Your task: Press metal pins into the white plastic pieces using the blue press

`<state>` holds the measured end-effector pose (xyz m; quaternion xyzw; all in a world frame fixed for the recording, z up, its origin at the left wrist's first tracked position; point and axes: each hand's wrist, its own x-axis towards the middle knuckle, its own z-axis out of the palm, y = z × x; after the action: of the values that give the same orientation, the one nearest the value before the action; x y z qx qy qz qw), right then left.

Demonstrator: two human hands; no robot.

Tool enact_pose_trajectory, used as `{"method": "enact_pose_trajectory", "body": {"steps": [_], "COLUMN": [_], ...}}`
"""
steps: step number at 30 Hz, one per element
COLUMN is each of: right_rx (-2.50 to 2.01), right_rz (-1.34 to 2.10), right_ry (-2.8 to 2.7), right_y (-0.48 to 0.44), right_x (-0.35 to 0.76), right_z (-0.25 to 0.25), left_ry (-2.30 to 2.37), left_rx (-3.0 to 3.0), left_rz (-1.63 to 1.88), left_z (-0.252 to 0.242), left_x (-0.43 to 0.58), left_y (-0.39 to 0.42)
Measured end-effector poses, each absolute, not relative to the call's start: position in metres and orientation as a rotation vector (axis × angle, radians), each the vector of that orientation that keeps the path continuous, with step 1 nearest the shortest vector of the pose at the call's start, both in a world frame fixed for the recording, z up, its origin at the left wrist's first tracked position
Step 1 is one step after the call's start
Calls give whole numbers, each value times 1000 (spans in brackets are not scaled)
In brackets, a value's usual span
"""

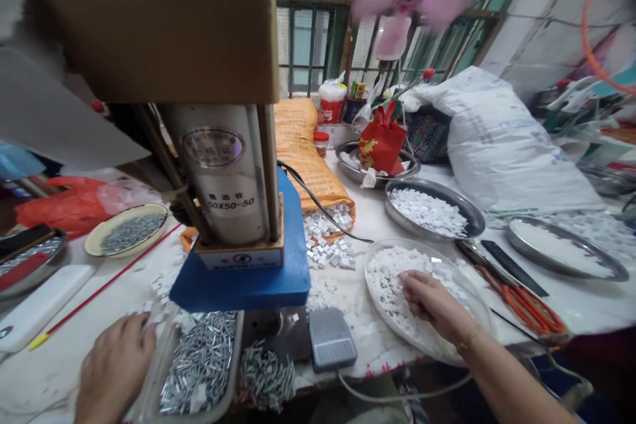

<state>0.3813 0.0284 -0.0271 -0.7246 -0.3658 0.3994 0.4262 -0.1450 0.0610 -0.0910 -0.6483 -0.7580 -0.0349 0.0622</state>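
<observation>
R hand (433, 300) fingers tog. at white bits (389, 273), hold unclear; L hand (113, 366) can't tell. Bits prob. light, stiff; pinch edges.

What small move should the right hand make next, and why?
Probably the right hand should pinch up a small white piece: it reaches in over the round clear tray, where many such pieces lie loose beside its fingers.

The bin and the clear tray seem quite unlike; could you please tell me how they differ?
The bin is oblong and deeper, the clear tray round and shallow. The bin holds mostly silvery metal pieces; the clear tray, white pieces. The left hand is beside the bin; the right hand is in the clear tray. Both are open-topped.
</observation>
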Motion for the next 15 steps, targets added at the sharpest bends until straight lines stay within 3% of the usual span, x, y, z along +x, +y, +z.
{"method": "enact_pose_trajectory", "body": {"steps": [6,15], "right_rx": [-1348,-982], "right_rz": [1425,1578], "right_ry": [-535,-267], "right_y": [19,31], "right_x": [388,368], "right_z": [-9,-12], "left_ry": [-2284,-2260], "left_rx": [-1966,-1977], "left_rz": [-66,-61], "left_z": [-91,-95], "left_x": [-145,-148], "left_y": [62,63]}}
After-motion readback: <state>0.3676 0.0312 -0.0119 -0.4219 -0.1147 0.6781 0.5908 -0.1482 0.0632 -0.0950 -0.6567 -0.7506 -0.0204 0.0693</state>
